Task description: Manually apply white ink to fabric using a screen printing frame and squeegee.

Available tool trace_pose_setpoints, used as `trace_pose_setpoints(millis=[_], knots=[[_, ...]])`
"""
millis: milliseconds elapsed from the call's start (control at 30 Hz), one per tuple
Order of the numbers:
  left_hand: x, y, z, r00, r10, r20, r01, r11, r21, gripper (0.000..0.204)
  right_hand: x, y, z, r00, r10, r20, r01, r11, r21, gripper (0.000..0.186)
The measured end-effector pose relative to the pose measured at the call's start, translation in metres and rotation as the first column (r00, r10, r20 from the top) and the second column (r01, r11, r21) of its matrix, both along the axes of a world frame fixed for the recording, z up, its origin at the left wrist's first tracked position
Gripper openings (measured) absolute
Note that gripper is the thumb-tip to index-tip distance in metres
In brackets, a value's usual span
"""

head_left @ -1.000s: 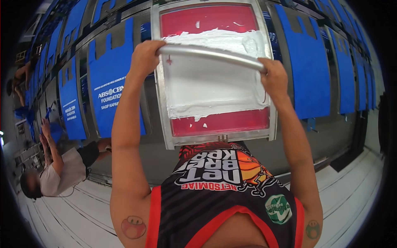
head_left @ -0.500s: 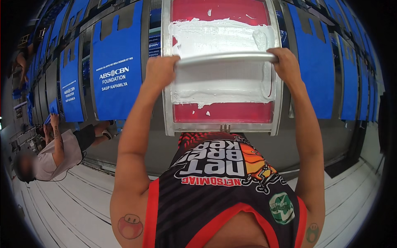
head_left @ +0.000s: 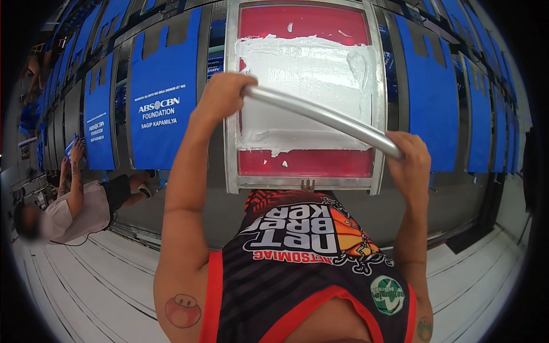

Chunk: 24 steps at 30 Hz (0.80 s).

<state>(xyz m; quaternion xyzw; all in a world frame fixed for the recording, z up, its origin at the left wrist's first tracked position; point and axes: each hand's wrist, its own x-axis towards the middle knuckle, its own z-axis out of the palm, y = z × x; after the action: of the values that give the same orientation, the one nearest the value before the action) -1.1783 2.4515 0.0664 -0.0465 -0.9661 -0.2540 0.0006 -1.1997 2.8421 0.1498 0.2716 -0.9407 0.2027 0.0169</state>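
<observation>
My left hand (head_left: 223, 94) is closed round the left end of a long silver squeegee bar (head_left: 320, 119), and my right hand (head_left: 407, 151) is closed round its right end. The bar lies diagonally over a screen-printing frame (head_left: 231, 137) with a silver rim, its right end nearer to me and beyond the frame's right side. Inside the frame, a thick spread of white ink (head_left: 303, 74) covers the middle of a red screen (head_left: 306, 163), with loose flecks on the red bands. Whether the bar touches the ink, I cannot tell.
Rows of blue cut bag panels (head_left: 154, 137) lie on grey boards (head_left: 291, 14) either side of the frame, the left ones printed white. A person (head_left: 80, 211) at the left handles a blue panel; another person (head_left: 34, 74) is farther back. A pale lined floor (head_left: 103, 268) shows below.
The bar has swung from nearly level to diagonal. My right hand has moved down toward me and slightly right, off the frame's side. My left hand has shifted only a little.
</observation>
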Motion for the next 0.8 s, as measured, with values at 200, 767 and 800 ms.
trace_pose_setpoints(millis=[200, 767, 800], knots=[[-0.070, -0.018, -0.086, 0.828, -0.115, -0.548, 0.056, 0.991, -0.123, 0.035, -0.011, -0.033, -0.042, 0.966, -0.010, -0.260, 0.009, 1.000, -0.005, 0.044], [0.017, 0.017, -0.088, 0.870, 0.056, -0.489, -0.194, 0.952, -0.236, 0.040, -0.110, -0.020, -0.157, 0.924, 0.141, -0.356, -0.172, 0.984, -0.057, 0.033], [0.029, 0.023, -0.095, 0.876, 0.051, -0.479, -0.182, 0.956, -0.230, 0.040, -0.099, -0.014, -0.163, 0.950, 0.141, -0.278, -0.133, 0.990, 0.047, 0.033]])
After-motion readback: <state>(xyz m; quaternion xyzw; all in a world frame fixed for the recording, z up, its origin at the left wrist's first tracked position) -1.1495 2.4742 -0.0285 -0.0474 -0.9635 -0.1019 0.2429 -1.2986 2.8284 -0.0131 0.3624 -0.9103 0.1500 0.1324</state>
